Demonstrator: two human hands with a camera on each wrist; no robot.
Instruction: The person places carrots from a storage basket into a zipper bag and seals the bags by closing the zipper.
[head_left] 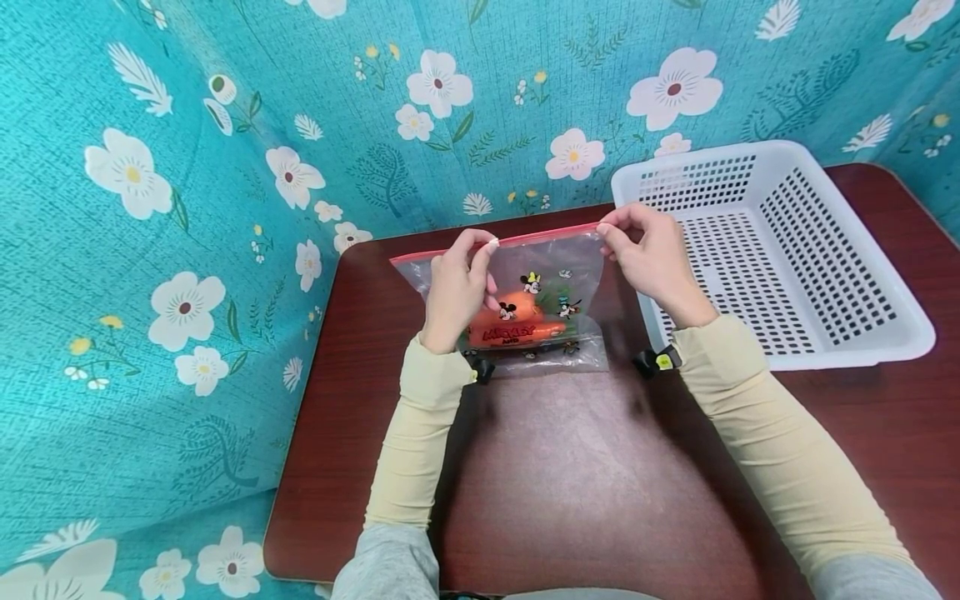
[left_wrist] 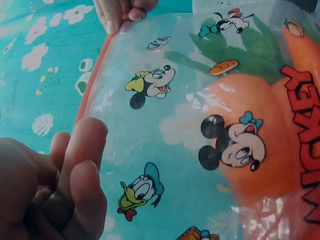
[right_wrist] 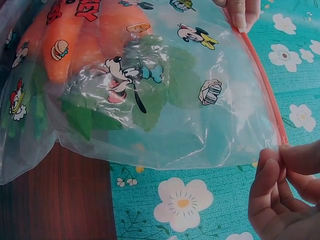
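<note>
A clear zip bag point(head_left: 577, 258) with a red top strip and printed cartoon figures stands upright over the table. Inside it lie orange carrots point(head_left: 551, 333) with green leafy tops point(right_wrist: 150, 100), seen through the plastic. My left hand point(head_left: 459, 283) pinches the red zip strip point(head_left: 543, 234) left of its middle. At the strip's right end, my right hand point(head_left: 651, 250) grips the corner between thumb and fingers. The right wrist view shows the right hand point(right_wrist: 285, 195) at that corner. In the left wrist view, curled fingers of the left hand point(left_wrist: 65, 185) partly hide the strip.
A white perforated plastic basket point(head_left: 832, 360) stands at the right of the brown table point(head_left: 585, 492), close beside the right forearm. Blue floral cloth point(head_left: 337, 125) hangs behind the table and along its left side.
</note>
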